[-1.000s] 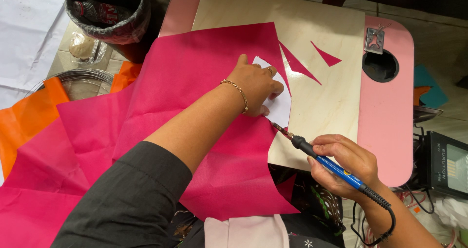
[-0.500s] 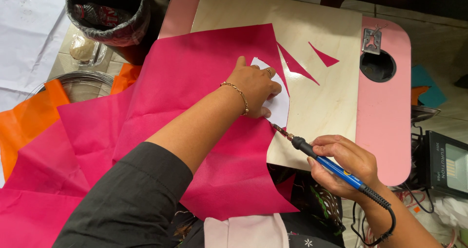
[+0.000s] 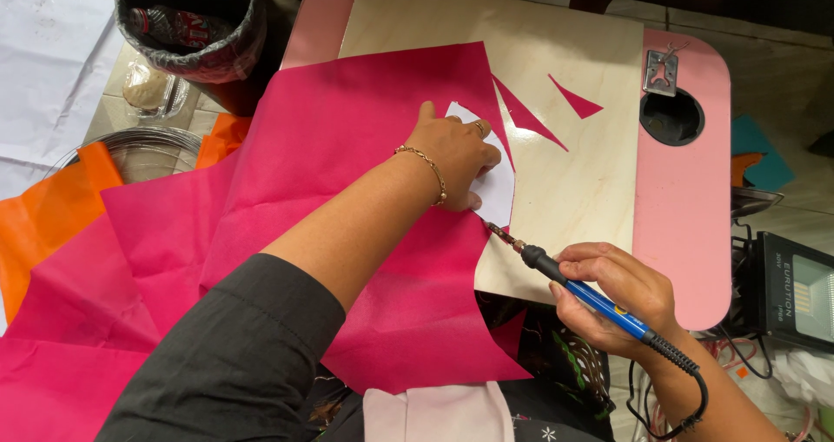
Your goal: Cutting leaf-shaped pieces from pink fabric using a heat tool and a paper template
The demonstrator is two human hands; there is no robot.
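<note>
the left hand (image 3: 453, 151) lies flat, palm down and fingers spread, pressing a white paper template (image 3: 492, 184) onto the pink fabric sheet (image 3: 347, 147); a thin gold bracelet (image 3: 427, 169) circles its wrist. the template is the landmark here: only its right part shows past the fingers, sitting on the fabric's right edge. the right hand (image 3: 618, 296), below and to the right of the template, is closed in a pen-like grip around a blue-handled soldering iron (image 3: 573, 287), whose metal tip touches the fabric just at the template's lower edge. a black cord (image 3: 686, 390) runs from the iron's back end, curling under the wrist.

under the template and fabric is a small table (image 3: 573, 181) with a pale wooden top and pink rim. to the upper right of the template two pink triangular scraps (image 3: 530, 116) lie on the bare wood, and farther right a round hole (image 3: 671, 116) sits in the pink rim with a small metal clip (image 3: 661, 71) just above it. well to the left of the template, orange fabric (image 3: 52, 216) lies beside more pink sheets, and to the upper left stands a black-lined bin (image 3: 191, 21).
</note>
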